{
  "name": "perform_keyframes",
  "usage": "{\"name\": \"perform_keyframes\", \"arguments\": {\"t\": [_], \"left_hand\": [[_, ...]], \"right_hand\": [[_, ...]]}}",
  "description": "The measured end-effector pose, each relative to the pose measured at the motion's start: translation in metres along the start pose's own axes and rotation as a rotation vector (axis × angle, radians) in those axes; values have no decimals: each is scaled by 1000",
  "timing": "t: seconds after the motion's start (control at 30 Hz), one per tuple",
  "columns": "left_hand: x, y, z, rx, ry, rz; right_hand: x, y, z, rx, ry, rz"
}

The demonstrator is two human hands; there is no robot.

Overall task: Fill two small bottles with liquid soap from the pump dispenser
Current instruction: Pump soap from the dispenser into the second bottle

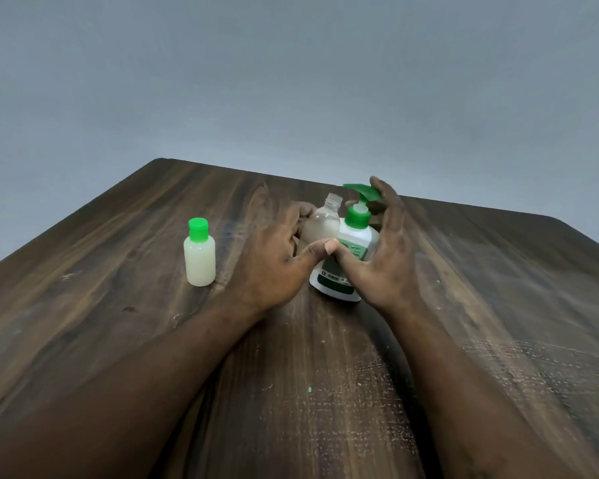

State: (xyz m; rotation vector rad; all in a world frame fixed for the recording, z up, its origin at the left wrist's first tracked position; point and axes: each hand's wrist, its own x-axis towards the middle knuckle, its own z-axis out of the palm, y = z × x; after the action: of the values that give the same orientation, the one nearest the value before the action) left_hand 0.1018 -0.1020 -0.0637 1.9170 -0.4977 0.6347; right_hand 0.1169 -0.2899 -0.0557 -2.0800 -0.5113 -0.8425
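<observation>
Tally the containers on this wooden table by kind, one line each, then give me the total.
Small plastic bottles: 2 (green-capped bottle of milky soap; uncapped clear bottle, held by the left hand)
Pump dispensers: 1 (white dispenser with green pump, gripped by the right hand)
Total: 3

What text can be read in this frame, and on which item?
Nothing is legible.
On the pump dispenser, green print on the label: too blurred to read.
On the dark band at its base, white marks: too blurred to read.
On the capped small bottle: none.
On the open small bottle: none visible.
</observation>
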Motion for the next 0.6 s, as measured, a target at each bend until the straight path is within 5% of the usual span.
{"name": "perform_keyframes", "arguments": {"t": [0.6], "left_hand": [[-1,6,-14,-256,-45,-136]], "right_hand": [[5,-5,-3,242,-137,65]]}}
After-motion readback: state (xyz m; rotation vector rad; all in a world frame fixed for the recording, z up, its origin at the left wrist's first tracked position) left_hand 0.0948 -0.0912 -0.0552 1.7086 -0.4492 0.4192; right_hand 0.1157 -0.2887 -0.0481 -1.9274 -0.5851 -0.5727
